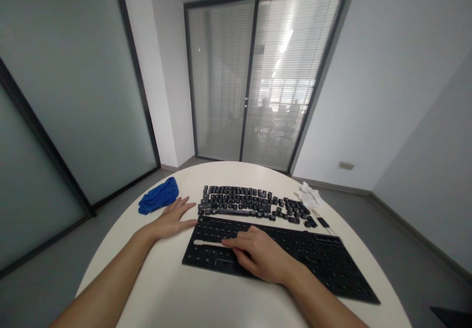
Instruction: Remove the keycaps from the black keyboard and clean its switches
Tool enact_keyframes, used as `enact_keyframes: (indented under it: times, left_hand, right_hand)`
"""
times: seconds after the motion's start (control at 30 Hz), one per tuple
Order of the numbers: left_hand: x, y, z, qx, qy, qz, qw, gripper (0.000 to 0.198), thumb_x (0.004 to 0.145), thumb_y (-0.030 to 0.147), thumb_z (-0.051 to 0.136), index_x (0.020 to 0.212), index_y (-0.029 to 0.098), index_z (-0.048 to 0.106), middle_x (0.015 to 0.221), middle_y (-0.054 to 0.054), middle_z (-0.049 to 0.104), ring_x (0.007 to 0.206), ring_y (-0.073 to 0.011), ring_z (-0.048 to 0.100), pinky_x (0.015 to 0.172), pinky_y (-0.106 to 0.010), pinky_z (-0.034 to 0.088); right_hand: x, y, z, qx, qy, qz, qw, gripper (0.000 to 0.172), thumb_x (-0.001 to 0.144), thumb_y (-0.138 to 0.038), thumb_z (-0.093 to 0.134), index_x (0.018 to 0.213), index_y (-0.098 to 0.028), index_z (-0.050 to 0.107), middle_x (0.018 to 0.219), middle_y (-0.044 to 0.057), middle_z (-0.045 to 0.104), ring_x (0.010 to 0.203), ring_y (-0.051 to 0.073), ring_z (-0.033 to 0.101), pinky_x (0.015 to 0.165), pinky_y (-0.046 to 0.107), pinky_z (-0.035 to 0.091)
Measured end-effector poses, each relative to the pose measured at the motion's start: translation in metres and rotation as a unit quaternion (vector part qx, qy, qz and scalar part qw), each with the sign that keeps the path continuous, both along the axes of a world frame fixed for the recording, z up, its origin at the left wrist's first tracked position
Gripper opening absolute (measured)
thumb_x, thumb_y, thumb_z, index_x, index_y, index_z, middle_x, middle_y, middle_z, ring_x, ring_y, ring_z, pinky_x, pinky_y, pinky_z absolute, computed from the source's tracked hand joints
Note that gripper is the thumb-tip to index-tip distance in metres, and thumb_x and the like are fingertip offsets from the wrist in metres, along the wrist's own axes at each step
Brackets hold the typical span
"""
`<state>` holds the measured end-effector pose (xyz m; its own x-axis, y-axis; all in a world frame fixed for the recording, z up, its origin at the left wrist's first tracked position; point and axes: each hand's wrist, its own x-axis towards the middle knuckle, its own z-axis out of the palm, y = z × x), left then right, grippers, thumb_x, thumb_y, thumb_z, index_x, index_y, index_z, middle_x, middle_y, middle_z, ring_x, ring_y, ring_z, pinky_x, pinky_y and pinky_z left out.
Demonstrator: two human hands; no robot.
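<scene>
A black keyboard base [295,242] without keycaps lies flat on the white round table. My right hand [258,250] is over its left half, fingers closed on a thin white stick [206,243] whose wider end points left over the base. My left hand [173,220] rests on the table with fingers spread, the thumb near the base's upper left corner and the fingertips near the loose keycaps; it holds nothing. Black keycaps [236,200] are laid out in rows just beyond the base.
A crumpled blue cloth [159,196] lies on the table at the left. At the right are a crumpled white tissue [309,195] and a small black-and-white item [323,222]. Glass doors with blinds stand beyond the table [228,170].
</scene>
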<state>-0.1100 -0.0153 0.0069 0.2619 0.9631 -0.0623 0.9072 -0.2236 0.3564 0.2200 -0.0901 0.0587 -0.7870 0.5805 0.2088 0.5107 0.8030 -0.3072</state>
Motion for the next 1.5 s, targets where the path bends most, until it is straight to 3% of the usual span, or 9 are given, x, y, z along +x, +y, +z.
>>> enact_keyframes:
  times: [0.2,0.53,0.63,0.83,0.93,1.2,1.4,1.5]
  left_hand:
    - [0.002,-0.004,0.005,0.001,0.005,0.000,1.000,0.087,0.081,0.080,0.041,0.149,0.026,0.037,0.161,-0.009,0.016,0.148,-0.0361,0.007,0.119,-0.052,0.014]
    - [0.000,-0.002,0.001,0.020,0.009,-0.007,1.000,0.086,0.081,0.080,0.042,0.148,0.025,0.040,0.160,-0.012,0.019,0.148,-0.0377,0.010,0.118,-0.054,0.017]
    - [-0.002,-0.001,-0.001,0.017,0.009,-0.006,1.000,0.085,0.082,0.079,0.042,0.149,0.027,0.038,0.161,-0.011,0.018,0.148,-0.0369,0.009,0.118,-0.054,0.016]
    - [-0.009,0.003,-0.007,0.033,0.006,-0.017,0.999,0.083,0.083,0.077,0.044,0.148,0.027,0.039,0.160,-0.012,0.021,0.147,-0.0385,0.012,0.116,-0.056,0.020]
    - [-0.009,0.003,-0.009,0.049,0.008,-0.022,0.998,0.078,0.085,0.075,0.042,0.147,0.027,0.041,0.160,-0.011,0.023,0.147,-0.0382,0.015,0.116,-0.055,0.021]
    - [-0.006,0.002,-0.007,0.069,0.019,-0.021,0.997,0.073,0.089,0.071,0.041,0.145,0.025,0.045,0.158,-0.014,0.029,0.146,-0.0392,0.019,0.115,-0.057,0.023]
    - [-0.006,0.006,-0.014,0.122,0.014,-0.040,0.992,0.065,0.092,0.065,0.041,0.141,0.023,0.049,0.153,-0.015,0.037,0.143,-0.0352,0.029,0.115,-0.053,0.026]
    - [-0.003,0.010,-0.016,0.157,0.011,-0.052,0.986,0.058,0.093,0.060,0.042,0.136,0.022,0.053,0.148,-0.015,0.043,0.139,-0.0329,0.035,0.114,-0.050,0.028]
  right_hand:
    - [0.007,0.005,-0.001,0.000,0.009,-0.063,0.998,0.035,0.098,-0.018,0.042,0.128,-0.021,0.060,0.109,0.007,0.071,0.096,0.020,0.064,0.084,0.031,0.039]
    - [-0.008,-0.015,0.007,0.007,-0.036,0.044,0.998,0.040,0.095,-0.019,0.045,0.131,-0.028,0.058,0.095,0.003,0.071,0.081,0.016,0.062,0.077,0.029,0.039]
    - [-0.004,-0.007,0.004,0.015,-0.028,0.009,0.999,0.041,0.093,-0.017,0.047,0.131,-0.029,0.059,0.095,0.003,0.071,0.082,0.016,0.063,0.077,0.029,0.039]
    - [0.008,0.012,-0.002,0.018,0.019,-0.132,0.991,0.038,0.095,-0.017,0.044,0.127,-0.024,0.064,0.105,0.006,0.073,0.093,0.019,0.067,0.084,0.031,0.043]
    - [0.012,0.016,-0.001,0.012,0.034,-0.163,0.986,0.037,0.094,-0.017,0.045,0.124,-0.022,0.066,0.111,0.006,0.073,0.098,0.022,0.067,0.089,0.034,0.045]
    - [0.013,0.007,0.008,-0.030,0.046,-0.073,0.996,0.040,0.089,-0.013,0.048,0.123,-0.025,0.067,0.115,0.002,0.073,0.101,0.020,0.068,0.091,0.030,0.047]
    - [0.010,0.005,0.008,-0.005,0.029,-0.117,0.993,0.036,0.095,-0.017,0.044,0.124,-0.022,0.065,0.111,0.006,0.073,0.098,0.021,0.068,0.088,0.032,0.045]
    - [0.003,-0.002,0.012,-0.017,0.015,-0.055,0.998,0.037,0.096,-0.017,0.044,0.127,-0.024,0.063,0.110,0.005,0.073,0.097,0.020,0.067,0.086,0.030,0.044]
